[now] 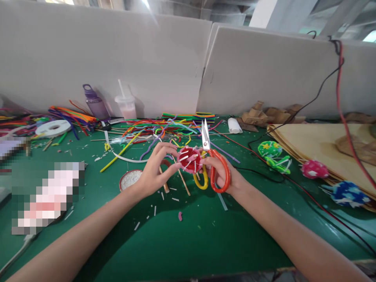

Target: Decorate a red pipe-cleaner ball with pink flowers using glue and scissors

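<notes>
My left hand [154, 169] pinches the left side of a small pink and red fuzzy craft piece [190, 159] with white strips stuck in it. My right hand [227, 176] holds red-handled scissors [216, 164], blades pointing up and slightly apart, right beside the craft piece. A yellow loop [201, 181] hangs just under the craft piece. Both hands hover over the green mat [188, 235]. Thin wooden sticks [183, 180] lie below the hands.
A heap of coloured pipe cleaners [164, 127] lies behind the hands. A round dish of white beads [129, 178] sits left. Green [272, 153], pink [314, 169] and blue [348, 194] finished pieces lie right, near wooden sheets [317, 143] and cables. A purple bottle [95, 102], a cup [126, 105] and a tape roll [53, 127] stand at the back.
</notes>
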Available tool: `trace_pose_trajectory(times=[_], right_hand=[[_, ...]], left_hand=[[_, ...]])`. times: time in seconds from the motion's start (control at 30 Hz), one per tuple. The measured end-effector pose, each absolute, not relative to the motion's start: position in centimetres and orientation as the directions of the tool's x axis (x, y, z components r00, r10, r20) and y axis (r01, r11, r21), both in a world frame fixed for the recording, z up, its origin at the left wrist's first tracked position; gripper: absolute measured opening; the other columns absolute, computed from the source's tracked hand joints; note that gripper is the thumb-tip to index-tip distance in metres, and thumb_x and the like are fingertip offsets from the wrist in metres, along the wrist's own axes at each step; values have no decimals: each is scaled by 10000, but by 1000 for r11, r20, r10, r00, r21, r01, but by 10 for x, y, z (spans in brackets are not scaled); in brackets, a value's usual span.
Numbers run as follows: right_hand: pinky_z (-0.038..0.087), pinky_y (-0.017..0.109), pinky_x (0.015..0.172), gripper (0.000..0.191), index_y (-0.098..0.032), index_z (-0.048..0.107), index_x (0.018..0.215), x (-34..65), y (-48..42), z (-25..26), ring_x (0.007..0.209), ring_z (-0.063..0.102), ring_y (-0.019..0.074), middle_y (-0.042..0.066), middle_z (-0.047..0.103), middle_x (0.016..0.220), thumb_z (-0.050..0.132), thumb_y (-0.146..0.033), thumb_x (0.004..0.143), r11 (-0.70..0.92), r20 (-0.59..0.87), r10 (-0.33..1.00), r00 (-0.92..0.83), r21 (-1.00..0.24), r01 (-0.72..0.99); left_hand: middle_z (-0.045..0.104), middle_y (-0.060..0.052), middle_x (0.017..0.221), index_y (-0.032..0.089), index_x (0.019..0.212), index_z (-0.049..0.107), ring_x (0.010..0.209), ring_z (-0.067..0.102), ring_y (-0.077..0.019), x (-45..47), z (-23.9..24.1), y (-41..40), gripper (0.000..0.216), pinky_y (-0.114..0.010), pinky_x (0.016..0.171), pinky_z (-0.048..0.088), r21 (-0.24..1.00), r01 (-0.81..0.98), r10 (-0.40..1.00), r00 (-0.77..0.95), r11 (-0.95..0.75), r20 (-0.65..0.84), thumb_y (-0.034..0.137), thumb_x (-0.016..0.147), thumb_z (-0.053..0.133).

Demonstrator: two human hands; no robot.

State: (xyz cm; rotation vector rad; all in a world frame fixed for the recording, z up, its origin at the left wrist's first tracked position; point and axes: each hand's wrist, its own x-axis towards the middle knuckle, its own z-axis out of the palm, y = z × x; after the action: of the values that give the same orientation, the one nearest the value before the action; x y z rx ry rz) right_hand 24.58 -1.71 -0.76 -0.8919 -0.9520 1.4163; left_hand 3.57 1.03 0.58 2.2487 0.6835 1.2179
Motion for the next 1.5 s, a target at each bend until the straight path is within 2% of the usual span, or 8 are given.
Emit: trace_pose_trajectory(times=[0.1,0.2,0.4,0.77,0.97,1.13,1.33,1.5], right_hand=[[504,239,564,284,-203,603,957,246,-18,-7,583,586,100,-9,655,777,690,-190,687,-7,28,995,-92,-934,-356],[504,231,554,291,-212,607,973,248,-19,-5,569,582,97,-26,640,744,692,-187,696,-19,19,994,-107,-938,-345],[495,229,533,275,-222,629,973,255,-19,-6,550,564,99,-28,628,710,694,-209,706,-134,-62,975,-212,-930,-343],[512,257,558,321,-212,612,986,248,-23,-6,567,579,114,-26,616,684,699,-241,678,-193,-138,973,-187,-928,-319],[553,266,661,312,-196,616,954,250,-17,-11,681,622,129,5,644,753,724,-223,662,-213,-192,977,-93,-886,-412],[558,273,680,304,-204,624,952,250,-17,-10,704,619,135,9,642,774,748,-239,677,-229,-209,973,-94,-879,-419],[466,228,571,333,-217,579,950,248,-22,-1,641,557,104,-25,566,720,736,-415,734,-62,-45,997,-66,-956,-288],[422,255,564,447,-251,540,983,252,-27,15,617,486,117,-48,500,707,787,-434,659,183,185,983,13,-981,66]], left_hand=[[474,-80,1159,211,957,560,1091,508,-198,35,7,11,173,-275,722,548,645,178,630,512,-743,585,315,841,636],[489,-93,1198,226,1061,525,1103,534,-214,33,1,18,298,-285,727,557,778,85,693,522,-623,497,339,821,660],[469,-147,1356,325,1399,368,1145,566,-282,28,-4,27,839,-329,695,595,871,4,625,699,-491,349,282,677,793],[658,-115,1214,239,1196,590,1102,644,-256,34,-9,26,522,-409,810,596,897,94,667,703,-433,248,232,706,767],[638,-125,1267,294,1327,502,1099,653,-255,33,-11,28,578,-531,904,539,955,-38,606,765,-293,216,156,794,677],[635,-128,1270,301,1333,497,1144,629,-264,32,-11,29,607,-540,925,527,939,-20,619,747,-342,242,122,783,681],[580,-137,1340,273,1306,508,1139,630,-268,33,-16,32,595,-481,873,571,852,33,676,625,-522,390,156,760,713],[514,-151,1395,264,1384,402,1183,591,-277,35,-14,31,688,-395,815,608,786,54,712,465,-615,525,207,771,709]])
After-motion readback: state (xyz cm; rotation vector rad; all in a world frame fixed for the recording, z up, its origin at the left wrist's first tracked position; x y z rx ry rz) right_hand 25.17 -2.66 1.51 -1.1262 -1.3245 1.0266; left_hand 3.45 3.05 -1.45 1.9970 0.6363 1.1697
